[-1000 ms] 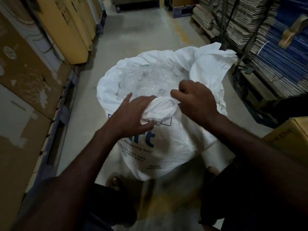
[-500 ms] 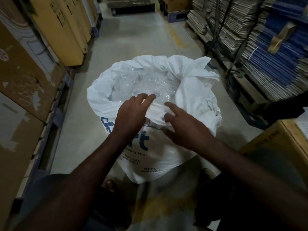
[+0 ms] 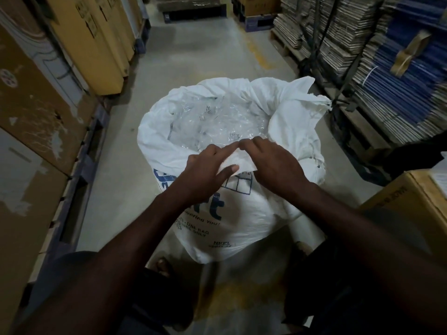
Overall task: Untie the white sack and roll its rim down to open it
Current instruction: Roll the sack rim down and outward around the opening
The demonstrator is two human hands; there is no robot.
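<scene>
My forearms come in from the bottom edge, dark and partly cut off by it, and my legs below them are lost in shadow. A sandalled foot (image 3: 162,264) just shows at the base of the white sack (image 3: 225,223), half hidden under my left arm.

The white sack stands on the concrete floor (image 3: 116,189) right in front of me, mouth already open. My left hand (image 3: 205,172) pinches the near part of its rim (image 3: 238,163), thumb on the outside and fingers over the top. My right hand (image 3: 275,165) grips the same fold just beside it, fingertips almost touching the left ones (the right thumb is hidden behind the fabric, so I can't tell how it sits).

Blue print runs down the near side of the sack, but my left wrist covers most of the big letters and the small lines are too blurred to read.

Inside the sack lies crumpled clear plastic (image 3: 217,122); what it wraps I cannot make out. Its far-right rim stands up in a frayed flap (image 3: 304,97).

Left of the sack are brown and yellow cartons (image 3: 79,44) on pallets. Right of it are strapped stacks of flat cardboard (image 3: 391,73), blurred at the edge. Another carton (image 3: 411,201) sits at its near right, cut off.
</scene>
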